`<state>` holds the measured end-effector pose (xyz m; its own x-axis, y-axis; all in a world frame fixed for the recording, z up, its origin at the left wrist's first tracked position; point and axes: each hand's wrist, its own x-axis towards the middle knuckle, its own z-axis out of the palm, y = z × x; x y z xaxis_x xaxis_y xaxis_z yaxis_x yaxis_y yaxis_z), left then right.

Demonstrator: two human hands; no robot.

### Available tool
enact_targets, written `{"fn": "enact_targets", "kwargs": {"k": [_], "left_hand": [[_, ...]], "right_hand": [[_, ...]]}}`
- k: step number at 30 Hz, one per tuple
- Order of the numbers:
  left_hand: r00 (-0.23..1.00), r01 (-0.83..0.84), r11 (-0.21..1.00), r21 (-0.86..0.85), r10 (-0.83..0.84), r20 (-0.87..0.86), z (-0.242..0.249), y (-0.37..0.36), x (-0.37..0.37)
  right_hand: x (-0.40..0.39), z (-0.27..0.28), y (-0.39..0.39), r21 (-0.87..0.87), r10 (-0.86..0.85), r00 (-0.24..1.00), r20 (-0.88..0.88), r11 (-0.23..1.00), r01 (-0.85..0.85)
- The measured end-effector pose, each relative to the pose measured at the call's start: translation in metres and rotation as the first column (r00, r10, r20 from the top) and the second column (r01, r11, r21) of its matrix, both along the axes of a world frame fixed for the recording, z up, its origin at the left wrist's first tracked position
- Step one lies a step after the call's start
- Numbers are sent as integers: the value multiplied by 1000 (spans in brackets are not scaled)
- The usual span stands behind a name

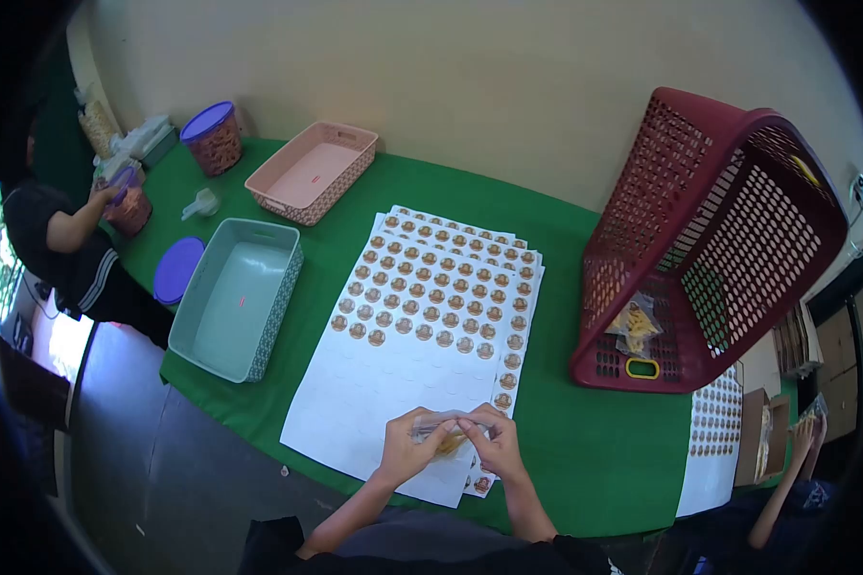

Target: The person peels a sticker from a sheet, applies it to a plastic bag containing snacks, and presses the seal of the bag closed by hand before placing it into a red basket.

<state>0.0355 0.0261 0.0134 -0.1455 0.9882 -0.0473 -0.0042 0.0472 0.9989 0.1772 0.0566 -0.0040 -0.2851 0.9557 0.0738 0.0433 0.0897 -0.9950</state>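
Head view, green-covered table [585, 450] against a cream wall. Left hand [410, 447] and right hand [494, 443] meet at the near table edge, fingers of both curled and pinched on a small clear packet [448, 433] with yellowish contents, held between them just above the lower edge of the sticker sheet [403, 369]. Sheet lies flat, top of a fanned stack; upper rows carry round brown stickers [431, 297], lower half bare white backing. Left of the sheets: pale green tray [206, 359], upright; blue lid [176, 270] flat just beside its far left corner. Behind it, pink tray [268, 182] near the wall, and a jar with blue lid [212, 137] further left. Right of the sheets: red slotted basket [767, 220] tipped on its side, opening toward the sheets; a clear packet with yellowish contents [635, 326] lies inside its lower wall. A second sticker sheet [714, 441] lies at the right table end. Another person's hand [103, 195] at far left rests on a second jar [129, 209]. A third person's hand [804, 433] at far right, raised, holding something too small to identify
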Motion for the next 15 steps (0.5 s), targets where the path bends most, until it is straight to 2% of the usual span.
{"fn": "enact_targets", "kwargs": {"k": [1,2,3,4,7,8,9,10,11,12,13,15], "left_hand": [[996,-21,998,59,26,-85,-1,2,0],[996,-28,999,44,32,-85,-5,4,0],[982,-62,992,111,81,-171,-11,8,1],[959,-86,980,179,130,-253,-16,11,2],[959,-19,995,98,46,-279,-19,20,-2],[958,-16,996,90,41,-285,-18,25,-4],[981,51,993,110,-30,-190,-16,30,-6],[990,116,984,137,-103,-95,-14,34,-8],[989,122,984,127,-110,-100,-11,37,-9],[981,80,984,159,-49,-188,-8,39,-10],[962,39,980,196,16,-273,-7,42,-11],[938,30,970,239,55,-341,-8,50,-12]], "right_hand": [[-1,-2,2,-14,10,1000,0,1000,-10],[-2,-2,3,19,-53,998,21,998,52],[-2,-3,5,54,-118,992,43,992,116],[0,-6,8,41,-114,992,46,993,113],[4,-12,14,25,-186,982,-17,982,186],[7,-11,16,-60,-187,982,-35,981,185],[10,-9,18,-146,-191,980,-53,972,182],[15,-7,21,-156,-197,979,-58,970,186],[20,-5,25,-202,-155,979,-134,971,126],[23,-3,27,-241,-115,970,-212,969,62],[25,-1,27,-249,-120,969,-217,966,64],[28,2,27,-49,43,995,-94,998,-48]]}}
